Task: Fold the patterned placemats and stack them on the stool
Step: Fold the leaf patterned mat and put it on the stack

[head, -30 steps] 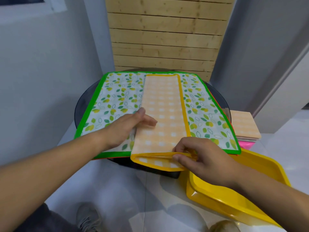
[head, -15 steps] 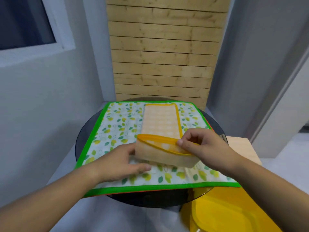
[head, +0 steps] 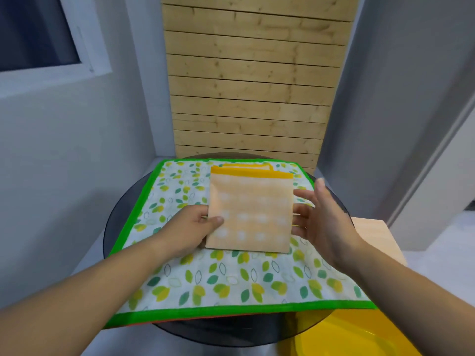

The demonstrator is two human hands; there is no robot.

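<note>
- While the left hand (head: 191, 228) pinches the folded orange placemat (head: 250, 214) at its left edge — thumb on top — the mat sits over the leaf-print placemat (head: 231, 278).
- Right hand (head: 321, 222): fingers straight, slightly spread, at the mat's right edge.
- Leaf-print placemat: flat on the round table (head: 114, 235).

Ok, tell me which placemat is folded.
The orange checked placemat with yellow trim, gripped by the left hand; the green-bordered leaf-print placemat beneath lies spread flat.

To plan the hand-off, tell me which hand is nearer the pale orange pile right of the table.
Right. The right hand hovers open just left of the pile; the left hand grips the folded placemat farther left.
</note>
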